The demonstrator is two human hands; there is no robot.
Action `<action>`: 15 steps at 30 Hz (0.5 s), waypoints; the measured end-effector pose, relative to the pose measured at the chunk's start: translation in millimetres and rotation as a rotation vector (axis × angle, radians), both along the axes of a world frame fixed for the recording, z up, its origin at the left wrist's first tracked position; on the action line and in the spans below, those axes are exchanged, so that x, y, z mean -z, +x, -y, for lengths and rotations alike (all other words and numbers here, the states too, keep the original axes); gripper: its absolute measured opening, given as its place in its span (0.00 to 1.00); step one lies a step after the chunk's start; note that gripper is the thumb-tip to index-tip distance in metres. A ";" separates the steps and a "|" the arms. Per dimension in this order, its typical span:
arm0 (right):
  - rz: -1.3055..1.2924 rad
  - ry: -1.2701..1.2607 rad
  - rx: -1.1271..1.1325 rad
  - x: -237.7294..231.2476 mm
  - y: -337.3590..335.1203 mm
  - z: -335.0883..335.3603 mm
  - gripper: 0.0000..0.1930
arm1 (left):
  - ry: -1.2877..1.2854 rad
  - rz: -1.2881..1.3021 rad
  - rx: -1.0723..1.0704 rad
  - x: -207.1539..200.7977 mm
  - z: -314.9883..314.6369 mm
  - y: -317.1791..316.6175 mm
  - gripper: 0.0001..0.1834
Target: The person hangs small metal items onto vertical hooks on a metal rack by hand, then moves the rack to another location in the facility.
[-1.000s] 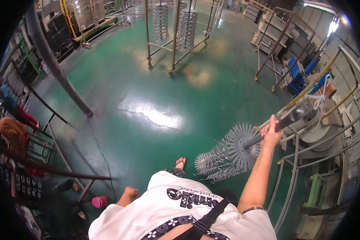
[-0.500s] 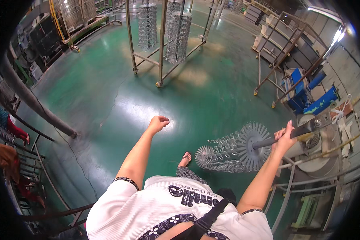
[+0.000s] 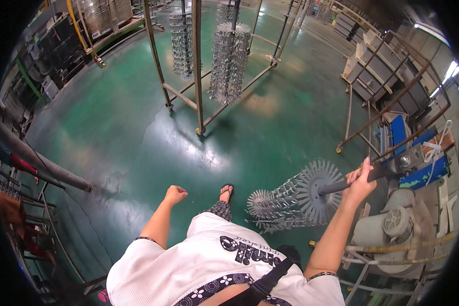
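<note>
My right hand [image 3: 361, 183] is closed round the dark rod of a round hanging rack [image 3: 319, 191]. Silvery metal pieces fan out from that rack in rings, and it hangs tilted at my right side, above the floor. At the rod's upper end is a flat dark bar [image 3: 400, 164] with a bolt. My left hand [image 3: 176, 195] is held out in front of me with its fingers curled in, and nothing shows in it. Ahead stands a wheeled metal frame [image 3: 198, 76]. From it hang similar racks, among them a long silvery one [image 3: 228, 64].
An empty-looking brown wheeled frame [image 3: 392, 97] stands at the right. Near it are blue metal parts [image 3: 424, 173] and a grey motor [image 3: 397, 222] behind a rail. A thick grey pipe [image 3: 46, 155] slants along the left, close to a person in red [image 3: 23, 164]. The floor [image 3: 122, 132] is green.
The wheeled frame with its hanging racks looks nearer. My left hand has come lower and further left, its fingers more curled. My right hand still grips the rod.
</note>
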State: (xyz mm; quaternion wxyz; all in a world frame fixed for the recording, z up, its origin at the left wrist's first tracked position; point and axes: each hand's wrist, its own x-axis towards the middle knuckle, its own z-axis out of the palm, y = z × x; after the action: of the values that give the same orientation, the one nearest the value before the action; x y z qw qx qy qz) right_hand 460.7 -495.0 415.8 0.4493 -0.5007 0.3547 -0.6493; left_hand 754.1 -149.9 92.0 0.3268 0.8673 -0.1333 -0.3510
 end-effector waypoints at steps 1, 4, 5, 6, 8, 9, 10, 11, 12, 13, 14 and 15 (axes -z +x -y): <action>0.001 0.000 -0.006 0.2 16.6 22.4 0.21 | 0.000 0.001 -0.006 -5.8 25.1 17.5 0.11; -0.002 0.012 -0.050 4.1 67.4 84.9 0.20 | -0.041 0.095 0.007 -20.7 111.4 72.1 0.11; -0.001 0.012 -0.058 5.3 85.4 104.9 0.20 | -0.060 0.118 0.031 -24.5 143.0 94.4 0.11; 0.006 0.011 -0.056 5.8 103.5 124.8 0.20 | -0.081 0.140 0.056 -29.2 175.7 115.6 0.12; 0.012 0.027 -0.073 8.3 133.4 164.9 0.20 | -0.150 0.189 0.056 -42.3 234.9 152.7 0.12; 0.010 0.031 -0.083 6.4 149.8 184.4 0.20 | -0.185 0.205 0.069 -54.7 266.5 170.6 0.12; 0.020 0.033 -0.083 2.9 166.5 202.4 0.20 | -0.218 0.222 0.081 -69.4 298.5 187.6 0.12; 0.030 0.033 -0.086 -0.4 183.1 219.8 0.19 | -0.272 0.268 0.069 -79.8 327.4 203.5 0.12; 0.028 0.036 -0.096 -0.7 195.9 238.0 0.19 | -0.326 0.313 0.062 -89.4 356.4 218.0 0.13; 0.029 0.035 -0.119 -0.6 207.6 256.3 0.19 | -0.349 0.322 0.038 -101.1 382.5 231.4 0.12; 0.030 0.035 -0.143 0.6 220.0 274.4 0.19 | -0.373 0.331 0.012 -111.6 407.4 244.7 0.12; 0.026 0.038 -0.157 1.0 232.8 292.5 0.19 | -0.407 0.377 -0.010 -119.4 433.0 256.9 0.12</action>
State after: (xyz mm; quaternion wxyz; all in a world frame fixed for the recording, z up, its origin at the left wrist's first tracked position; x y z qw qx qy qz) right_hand 693.5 -787.5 414.8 0.5127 -0.5100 0.3207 -0.6117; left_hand 1011.0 -582.9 211.4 0.4653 0.8345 -0.2553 -0.1479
